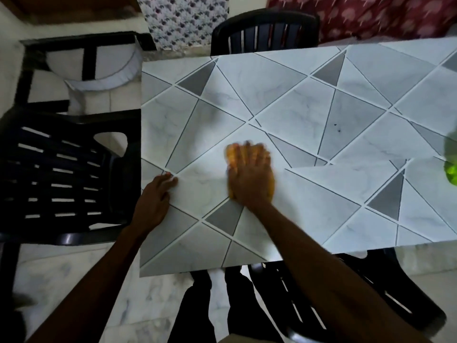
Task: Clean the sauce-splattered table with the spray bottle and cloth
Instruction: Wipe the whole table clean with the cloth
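Note:
My right hand (249, 174) lies flat, fingers spread, on a yellow cloth (232, 154) and presses it onto the table (321, 115), whose top has a grey and white triangle pattern. The hand hides most of the cloth, and both are blurred. Resting near the table's left edge, my left hand (154, 199) touches the top with its fingertips and holds nothing. A green spray bottle (451, 167) shows partly at the right edge of the head view. A few small dark specks (336, 128) mark the top beyond the cloth.
A dark plastic chair (61, 174) stands at the table's left end, another (264, 33) at the far side, and a third (371, 293) below the near edge by my legs. A black stand (81, 58) holding a white object sits at the back left.

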A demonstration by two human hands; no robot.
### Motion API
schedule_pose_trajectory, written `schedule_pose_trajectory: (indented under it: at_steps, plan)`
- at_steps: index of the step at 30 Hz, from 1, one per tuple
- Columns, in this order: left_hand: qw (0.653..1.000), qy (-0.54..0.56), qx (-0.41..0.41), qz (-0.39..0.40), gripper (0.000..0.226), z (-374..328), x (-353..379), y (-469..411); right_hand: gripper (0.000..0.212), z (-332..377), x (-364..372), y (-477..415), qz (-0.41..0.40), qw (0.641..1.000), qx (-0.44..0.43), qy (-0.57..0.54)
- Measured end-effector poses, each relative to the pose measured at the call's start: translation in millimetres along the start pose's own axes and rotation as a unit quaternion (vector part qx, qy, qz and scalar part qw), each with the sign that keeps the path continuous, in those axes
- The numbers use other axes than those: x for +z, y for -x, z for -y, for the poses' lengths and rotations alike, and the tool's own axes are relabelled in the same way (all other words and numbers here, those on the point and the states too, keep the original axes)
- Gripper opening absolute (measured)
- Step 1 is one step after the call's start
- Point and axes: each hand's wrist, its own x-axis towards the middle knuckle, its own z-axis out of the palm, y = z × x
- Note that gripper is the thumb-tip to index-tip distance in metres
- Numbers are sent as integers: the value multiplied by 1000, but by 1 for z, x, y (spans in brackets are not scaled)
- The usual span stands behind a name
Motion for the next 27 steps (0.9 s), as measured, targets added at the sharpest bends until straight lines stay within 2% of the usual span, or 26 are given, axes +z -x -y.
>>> schedule_pose_trajectory:
  at_steps: [4, 6, 8, 10, 12, 14, 16, 19, 22, 24, 27]
  plan:
    - [999, -8, 31, -18, 53, -2, -7, 1, 65, 59, 28, 89, 56, 972, -227, -37]
    - [999, -24, 14, -34, 52, -5, -9, -4, 63, 39, 38, 123, 60, 946, -316, -27]
    - [997, -47, -10, -54, 48, -9, -8, -13, 64, 0, 38, 132, 63, 936, -348, -6]
    - [995, -78, -15, -67, 49, -11, -7, -24, 62, -45, 30, 120, 68, 946, -318, 16]
    - [992, -97, -19, -73, 51, -8, -8, -38, 59, -83, 15, 88, 57, 967, -246, 36]
    - [992, -104, -20, -69, 55, -2, -10, -54, 61, -109, 0, 44, 33, 993, -111, 30]
    - [992, -113, -11, -59, 61, 6, -12, -73, 66, -116, -14, -6, 15, 999, 36, 8]
    - [993, -104, -20, -51, 65, 12, -16, -86, 69, -97, -17, -87, 9, 992, 129, -3]
    - [994, -84, -16, -62, 63, 12, -16, -83, 70, -38, -21, -159, 14, 993, 120, -1]
    - [995, -71, -16, -69, 61, 14, -15, -82, 69, 16, -16, -187, 18, 998, 57, 4]
    - [996, -45, -17, -80, 53, 19, -12, -79, 65, 81, -3, -170, 13, 998, -54, -8]
